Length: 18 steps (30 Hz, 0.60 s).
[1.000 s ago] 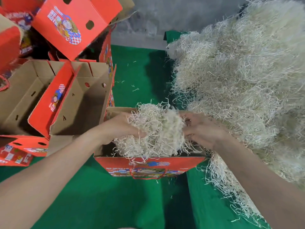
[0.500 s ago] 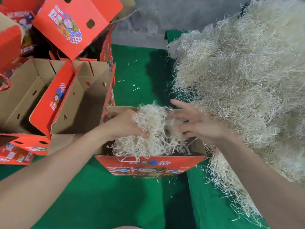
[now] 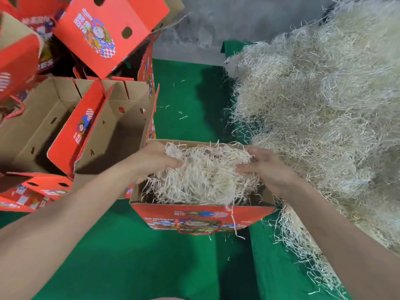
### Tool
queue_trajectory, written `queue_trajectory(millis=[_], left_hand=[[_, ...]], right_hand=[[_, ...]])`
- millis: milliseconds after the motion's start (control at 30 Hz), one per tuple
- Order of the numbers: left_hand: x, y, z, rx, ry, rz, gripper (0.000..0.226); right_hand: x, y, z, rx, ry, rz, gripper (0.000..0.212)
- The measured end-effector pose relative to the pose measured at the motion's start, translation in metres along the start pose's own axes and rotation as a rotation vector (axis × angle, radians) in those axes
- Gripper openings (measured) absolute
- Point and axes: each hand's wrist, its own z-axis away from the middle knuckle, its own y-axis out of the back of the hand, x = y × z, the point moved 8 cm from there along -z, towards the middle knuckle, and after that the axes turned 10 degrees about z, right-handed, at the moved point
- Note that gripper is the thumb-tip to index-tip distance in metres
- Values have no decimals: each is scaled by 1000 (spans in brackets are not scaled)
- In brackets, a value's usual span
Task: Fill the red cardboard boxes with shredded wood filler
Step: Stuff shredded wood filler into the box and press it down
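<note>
Over the open red cardboard box with a rope handle point(image 3: 201, 215), which stands on the green felt mat point(image 3: 151, 256), I see both hands holding one clump of pale shredded wood filler point(image 3: 203, 180). The left hand point(image 3: 160, 161) grips its left side with curled fingers. The right hand point(image 3: 266, 169) closes on its right side, though its fingertips are buried in strands, so I judge this more than I see it. The clump sits partly inside the box and rises above the rim.

I expect this material to be very light, springy and loose, and it sheds strands. I would take it from both sides and press it down gently. Dark gaps at the front corners suggest the box is not yet full. A large heap of the same filler point(image 3: 313, 115) lies just beside it on the right. The nearest brown-lined red box on the left point(image 3: 129, 126) is open and shows only a bare floor.
</note>
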Motion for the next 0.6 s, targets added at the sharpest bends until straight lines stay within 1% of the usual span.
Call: queue_trajectory(millis=[33,100,133,167,233,267,300,333,400,433,500,567,600], left_hand=[[1,5,-2,66,-14,46,71],[2,2,-4,107,-12,49,83],[2,-4,-4,98,-2,46,94],[2,-14,-3,72,19,58,103],[0,-34,0,-22,86,134,110],[1,-42,3,-87,122,201,105],[2,-46,5,-147,147,277,94],[2,-47,6,-196,154,335,80],[1,-44,7,-258,124,344,63],[1,-41,7,-267,100,317,57],[1,-29,8,-233,55,257,52],[-1,-6,5,-116,12,202,57],[-1,6,4,-60,-9,173,59]], right_hand=[[0,4,-1,49,4,27,51],[-4,4,-2,111,15,23,46],[-7,-4,-3,78,31,-3,44],[-9,-16,-4,6,50,-25,46],[-11,-43,-5,-158,70,-19,79],[-11,-52,-6,-194,85,10,93],[-11,-55,-8,-182,103,37,99],[-9,-54,-11,-137,113,68,92],[-8,-47,-15,-19,136,127,52],[-6,-42,-15,28,144,153,44],[-2,-31,-11,61,122,190,43],[4,-11,-5,118,26,247,43],[7,-1,0,156,-27,281,49]])
